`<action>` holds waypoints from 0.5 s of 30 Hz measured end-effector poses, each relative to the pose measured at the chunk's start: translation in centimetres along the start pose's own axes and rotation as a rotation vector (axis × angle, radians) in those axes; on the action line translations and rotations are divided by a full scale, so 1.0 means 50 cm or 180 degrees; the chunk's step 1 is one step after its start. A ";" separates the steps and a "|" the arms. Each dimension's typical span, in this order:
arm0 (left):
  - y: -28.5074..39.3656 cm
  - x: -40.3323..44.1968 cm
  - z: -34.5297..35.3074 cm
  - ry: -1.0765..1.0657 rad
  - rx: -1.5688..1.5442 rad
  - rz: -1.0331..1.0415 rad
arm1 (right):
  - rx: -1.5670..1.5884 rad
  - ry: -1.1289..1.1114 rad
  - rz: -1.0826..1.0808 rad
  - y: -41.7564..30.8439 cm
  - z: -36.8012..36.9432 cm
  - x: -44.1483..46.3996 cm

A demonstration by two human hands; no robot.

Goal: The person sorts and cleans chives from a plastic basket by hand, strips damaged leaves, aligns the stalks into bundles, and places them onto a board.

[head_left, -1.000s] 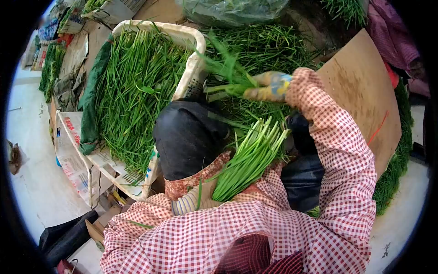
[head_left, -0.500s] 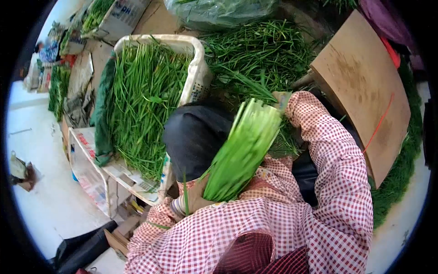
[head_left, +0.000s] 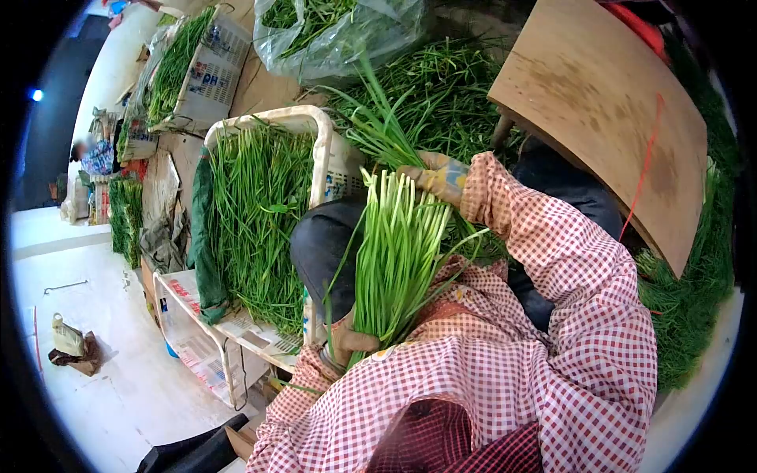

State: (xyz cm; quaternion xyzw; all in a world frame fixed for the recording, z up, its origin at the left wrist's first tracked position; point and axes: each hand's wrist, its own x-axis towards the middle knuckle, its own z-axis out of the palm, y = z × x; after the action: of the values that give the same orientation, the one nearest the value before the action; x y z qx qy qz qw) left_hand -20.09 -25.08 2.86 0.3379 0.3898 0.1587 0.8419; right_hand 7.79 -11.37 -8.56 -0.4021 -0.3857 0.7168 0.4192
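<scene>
A thick bundle of garlic chives [head_left: 398, 252] lies across my lap, pale cut ends pointing away from me. Around its leafy lower end my gloved left hand [head_left: 351, 340] is closed. My right hand [head_left: 441, 180], in a stained glove, is closed beside the pale ends, its fingertips near the top of the bundle. A smaller bunch of chives [head_left: 394, 134] runs from my right hand up and to the left. Beyond it, a heap of loose chives [head_left: 449, 87] lies on the ground.
Left of my knee stands a white crate [head_left: 322, 150] packed with chives, a green cloth [head_left: 206, 244] over its side. Farther back are another full crate [head_left: 213, 75] and a clear plastic bag [head_left: 386, 35]. A brown board [head_left: 607, 102] stands at right. A person [head_left: 98, 156] is far left.
My right hand has come left toward the bundle's pale ends, with a small bunch of chives now in it. The large bundle stands more upright in my left hand. The view has shifted.
</scene>
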 end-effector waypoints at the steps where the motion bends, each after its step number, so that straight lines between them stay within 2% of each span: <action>1: 0.000 0.000 0.002 -0.0016 0.0008 -0.0005 | -0.0323 0.0050 -0.0062 -0.004 0.000 -0.001; 3: -0.004 0.001 0.002 -0.0032 -0.0003 -0.0005 | -0.0651 0.0102 -0.0119 -0.022 0.005 -0.012; 5: -0.009 -0.002 0.001 -0.0028 -0.0023 0.0011 | -0.0728 0.0732 -0.0108 -0.071 0.020 -0.037; 7: -0.011 -0.008 0.000 -0.0015 -0.0022 0.0025 | -0.0909 0.1126 0.0731 -0.155 -0.029 -0.044; 10: -0.014 -0.012 -0.002 0.0013 -0.0087 0.0028 | 0.0293 0.0148 0.0328 -0.184 -0.102 -0.059; 12: -0.019 -0.012 -0.001 -0.0009 -0.0092 0.0049 | -0.0975 -0.0379 0.0193 -0.199 -0.069 -0.078; 14: -0.022 -0.008 -0.002 -0.0034 -0.0097 0.0048 | -0.2986 -0.0848 -0.0054 -0.148 -0.052 -0.080; 15: -0.023 -0.008 -0.002 -0.0044 -0.0100 0.0045 | -0.3697 -0.0509 -0.0247 -0.125 -0.014 -0.107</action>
State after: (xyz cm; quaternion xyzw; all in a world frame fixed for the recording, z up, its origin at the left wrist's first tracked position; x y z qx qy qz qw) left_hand -20.43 -26.06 2.24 0.3285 0.3790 0.1684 0.8486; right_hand 12.00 -13.91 -1.91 -0.4962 -0.7601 0.4003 0.1258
